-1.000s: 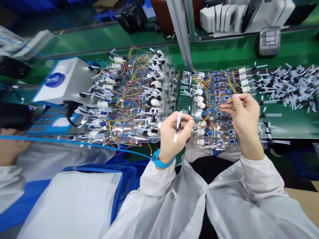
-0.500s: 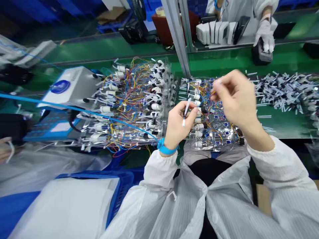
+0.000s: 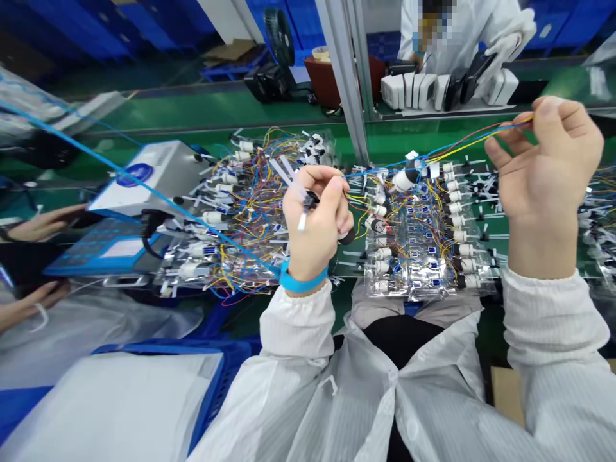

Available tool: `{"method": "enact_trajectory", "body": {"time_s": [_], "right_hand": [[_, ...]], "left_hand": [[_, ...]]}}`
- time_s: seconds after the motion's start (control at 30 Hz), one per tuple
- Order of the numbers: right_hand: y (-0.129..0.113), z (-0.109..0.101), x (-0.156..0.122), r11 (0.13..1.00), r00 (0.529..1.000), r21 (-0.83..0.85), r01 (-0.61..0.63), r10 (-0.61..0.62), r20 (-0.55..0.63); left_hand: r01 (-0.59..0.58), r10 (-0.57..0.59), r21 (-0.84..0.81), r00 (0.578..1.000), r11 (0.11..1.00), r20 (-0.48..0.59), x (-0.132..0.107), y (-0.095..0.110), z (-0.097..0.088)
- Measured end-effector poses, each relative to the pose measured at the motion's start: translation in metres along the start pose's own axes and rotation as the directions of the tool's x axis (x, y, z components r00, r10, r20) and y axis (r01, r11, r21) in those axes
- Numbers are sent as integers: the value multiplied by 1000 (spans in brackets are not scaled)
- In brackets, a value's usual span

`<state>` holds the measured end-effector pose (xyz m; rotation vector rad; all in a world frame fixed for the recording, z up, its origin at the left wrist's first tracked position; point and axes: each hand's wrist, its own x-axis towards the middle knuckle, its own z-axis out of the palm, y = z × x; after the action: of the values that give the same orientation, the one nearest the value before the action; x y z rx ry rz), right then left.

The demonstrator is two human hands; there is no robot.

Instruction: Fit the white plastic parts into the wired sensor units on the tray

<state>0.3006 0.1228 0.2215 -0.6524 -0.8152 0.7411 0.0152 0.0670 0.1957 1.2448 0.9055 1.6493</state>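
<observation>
Yellow and blue wires (image 3: 477,138) slant up to the right hand (image 3: 548,160).

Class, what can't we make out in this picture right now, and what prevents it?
All in the head view:
Ends of the coloured wires: covered by the right hand.
Most of the black rounded part: behind the left hand.
Any lettering on the round blue label: too small and blurred.
Rest of the pile at right: cut off by the edge.

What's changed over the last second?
The right hand has moved right and forward, away from the left hand, and coloured wires now stretch out from it. The left hand still holds white strips; the clear tray stays in front of the person.
</observation>
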Motion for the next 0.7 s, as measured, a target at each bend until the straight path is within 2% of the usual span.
{"method": "enact_trajectory", "body": {"time_s": [0.13, 0.27, 0.4, 0.53, 0.63, 0.7], "right_hand": [[-6, 6, -4, 996, 995, 1, 93, -93, -27], [-6, 17, -12, 994, 990, -69, 90, -81, 118], [-17, 7, 4, 986, 986, -23, 164, -164, 27], [-22, -3, 12, 994, 992, 0, 110, -110, 67], [-13, 10, -1, 990, 989, 18, 140, -141, 40], [-4, 23, -12, 988, 979, -45, 147, -139, 146]], "left_hand": [[-52, 52, -17, 999, 998, 5, 4, 10, 0], [-124, 127, -52, 990, 991, 55, 6, 18, 9], [-150, 152, -43, 988, 988, 40, 11, 29, 3], [-187, 188, -45, 982, 981, 18, 16, 32, -6], [-212, 214, -76, 976, 974, 23, 15, 25, 3], [-203, 209, -111, 977, 973, 46, 15, 20, 14]]}}
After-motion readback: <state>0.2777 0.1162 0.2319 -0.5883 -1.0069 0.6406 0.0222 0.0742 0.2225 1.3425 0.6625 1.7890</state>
